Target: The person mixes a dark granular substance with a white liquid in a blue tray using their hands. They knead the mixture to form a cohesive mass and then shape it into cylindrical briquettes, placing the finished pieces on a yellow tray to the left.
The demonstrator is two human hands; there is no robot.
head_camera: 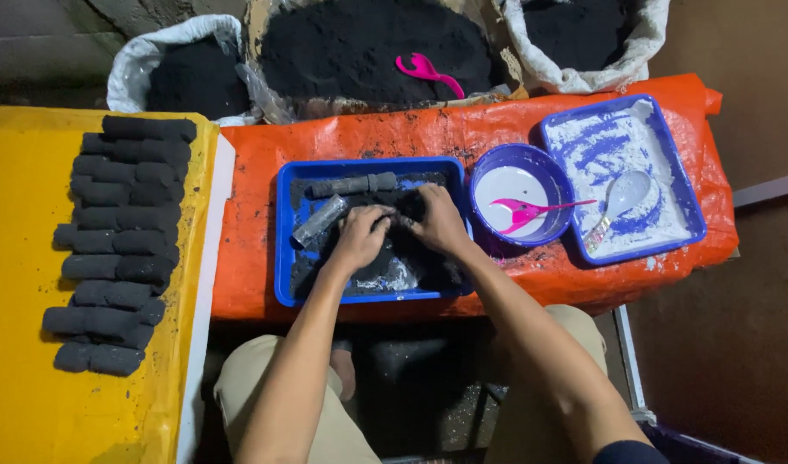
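Paste, black and damp-looking (pixel 392 249), lies heaped in the middle of the blue tray (pixel 284 232), and both hands press down into it: the left hand (pixel 359 236) with fingers curled together over the heap, the right hand (pixel 438 219) cupped against it from the other side, fingers close and bent, their tips buried so I cannot tell how tightly they grip. A grey tube (pixel 319 220) lies tilted in the tray just beside the left hand, and a finished black roll (pixel 355 184) rests along the far wall. The likeliest trouble, as I judge it, is the tube getting knocked or buried, since it sits almost touching the working knuckles. Paste could also be pushed over the near rim onto the orange cloth (pixel 248 172), which is already speckled with dust. The purple bowl (pixel 514 185) with its pink scoop (pixel 531 209) stands just beside the right wrist; a wide elbow move could tip it. Farther right, the second tray (pixel 686 198) of white powder holds a spoon (pixel 622 198). To the left, rows of black rolls (pixel 119 241) lie on the yellow sheet (pixel 24 215), well apart. Sacks of black powder (pixel 368 43) stand behind.
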